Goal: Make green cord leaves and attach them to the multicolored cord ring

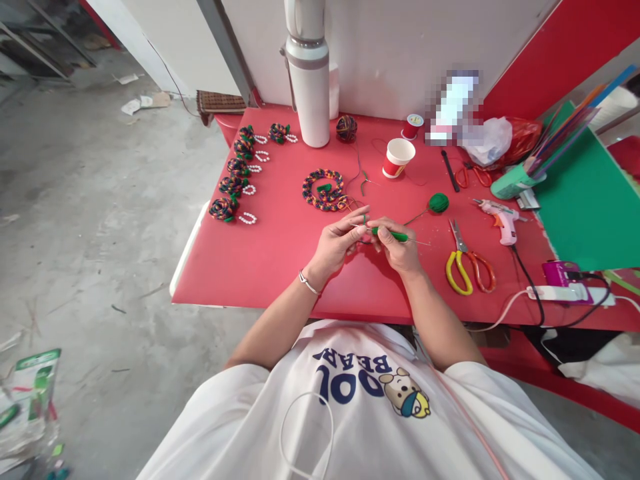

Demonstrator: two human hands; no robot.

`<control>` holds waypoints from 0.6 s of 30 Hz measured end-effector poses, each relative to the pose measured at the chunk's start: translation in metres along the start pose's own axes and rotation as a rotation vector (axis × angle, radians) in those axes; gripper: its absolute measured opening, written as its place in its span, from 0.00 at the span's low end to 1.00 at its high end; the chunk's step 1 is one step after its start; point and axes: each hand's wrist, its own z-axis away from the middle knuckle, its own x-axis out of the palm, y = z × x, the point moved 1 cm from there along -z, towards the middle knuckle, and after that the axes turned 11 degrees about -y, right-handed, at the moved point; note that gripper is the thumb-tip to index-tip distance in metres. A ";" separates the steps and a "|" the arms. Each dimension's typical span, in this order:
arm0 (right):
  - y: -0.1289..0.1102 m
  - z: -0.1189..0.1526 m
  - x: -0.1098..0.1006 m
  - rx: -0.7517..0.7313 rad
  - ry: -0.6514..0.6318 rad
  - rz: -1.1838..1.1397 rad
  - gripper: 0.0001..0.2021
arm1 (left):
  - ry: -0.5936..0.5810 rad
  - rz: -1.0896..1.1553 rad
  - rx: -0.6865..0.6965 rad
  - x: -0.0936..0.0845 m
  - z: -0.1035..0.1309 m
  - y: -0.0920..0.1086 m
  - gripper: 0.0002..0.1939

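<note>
One slim, green-handled hook [398,235] sits gripped in our right hand [399,248] in the head view, above the smooth red worktop [265,267], while our left hand [339,241] pinches green yarn [365,219]. We see a round, wound green ball [439,203] ahead of the right hand. Bare room stretches left to the worktop's straight edge; metal-bladed scissors [461,247] lie near on the right.

Pretty busy red worktop [270,267] tbh: multicolour yarn rosettes [233,185] with white bead loops [261,139] down the left, a coiled yarn braid [330,198], green yarn ball [439,203], paper cup [399,160], scissors [461,249], pink glue gun [506,222], plus probably a thread spool [413,127] further back.
</note>
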 end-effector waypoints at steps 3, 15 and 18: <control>0.002 -0.002 0.001 0.004 0.052 -0.048 0.19 | -0.056 -0.098 -0.035 0.000 0.001 -0.002 0.20; -0.003 -0.005 0.009 0.060 0.064 -0.181 0.20 | 0.077 0.152 -0.024 0.002 -0.004 0.005 0.28; -0.002 -0.004 0.010 0.051 0.064 -0.088 0.21 | 0.129 0.123 -0.001 0.001 -0.006 0.001 0.27</control>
